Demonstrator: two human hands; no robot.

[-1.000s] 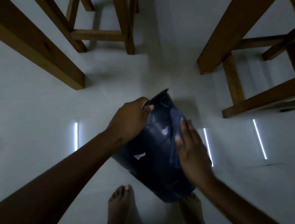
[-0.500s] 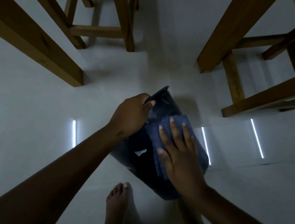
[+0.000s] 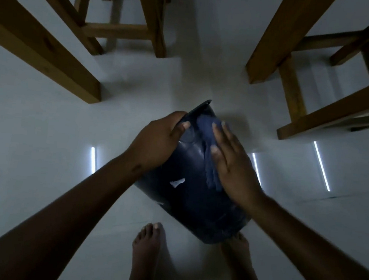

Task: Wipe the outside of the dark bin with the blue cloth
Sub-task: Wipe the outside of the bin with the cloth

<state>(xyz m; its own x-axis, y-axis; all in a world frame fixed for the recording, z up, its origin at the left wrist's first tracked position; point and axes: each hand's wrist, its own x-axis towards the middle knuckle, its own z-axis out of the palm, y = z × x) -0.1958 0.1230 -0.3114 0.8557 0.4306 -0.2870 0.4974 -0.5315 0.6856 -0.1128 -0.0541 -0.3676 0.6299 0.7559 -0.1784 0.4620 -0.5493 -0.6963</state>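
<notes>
the wiping itself looks to be the step in hand: the bin (image 3: 187, 198) is tilted over above the pale floor (image 3: 33, 149), its rim end pointing away toward the wooden legs (image 3: 60, 48) and its base end low, just in front of the bare feet (image 3: 147, 248). the left hand (image 3: 156, 139) is clenched on the rim at the far end, thumb over the edge, steadying the tilt. the right hand (image 3: 230, 164) lies flat and unclenched, fingers spread and pointing away from the body, palm pressing the cloth (image 3: 206, 139) against the upper right side of the bin; the cloth shows at the fingertips and along the inner edge of the palm. both forearms reach in from the lower corners and meet over the bin. a pale patch shows on the wall nearer the left arm; whether it is dirt or a glint i cannot tell. the next move likely calls for a firm stroke down toward the base, then a turn of the bin by the rim hand so that unwiped wall comes under the cloth, with the cloth kept from bunching.
</notes>
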